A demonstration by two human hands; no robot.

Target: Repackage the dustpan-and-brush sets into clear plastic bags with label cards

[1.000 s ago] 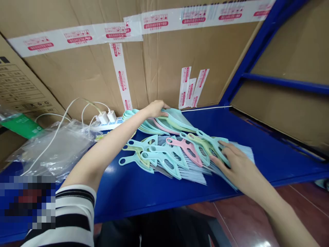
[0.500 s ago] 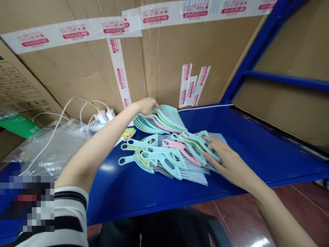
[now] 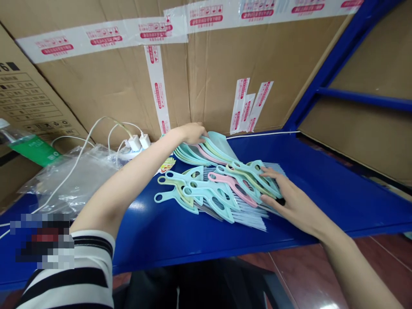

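My left hand (image 3: pixel 193 133) is curled over the back end of a stack of small dustpans (image 3: pixel 220 143) in mint, pale green and pink. Its fingertips are partly hidden. In front of the stack lie several hand brushes (image 3: pixel 209 201), mostly mint, with one pink and some pale yellow-green; their holed handles point left and their pale bristles right. At the right end of this pile is my right hand (image 3: pixel 288 199), thumb and fingers apart, fingertips touching the head of an upper mint brush (image 3: pixel 254 171).
White chargers (image 3: pixel 139 142) with cables and clear plastic bags (image 3: pixel 86 180) lie left on the blue table (image 3: pixel 151 240). A green-labelled bottle (image 3: pixel 35 148) is farther left. Small printed cards (image 3: pixel 167 165) sit near my left forearm. Taped cardboard (image 3: pixel 122 86) stands behind, a blue metal frame (image 3: pixel 309 98) right.
The view has turned slightly, so everything sits a little farther right in it. My right hand's fingers have shifted slightly at the brush heads; my left hand stays at the dustpan stack.
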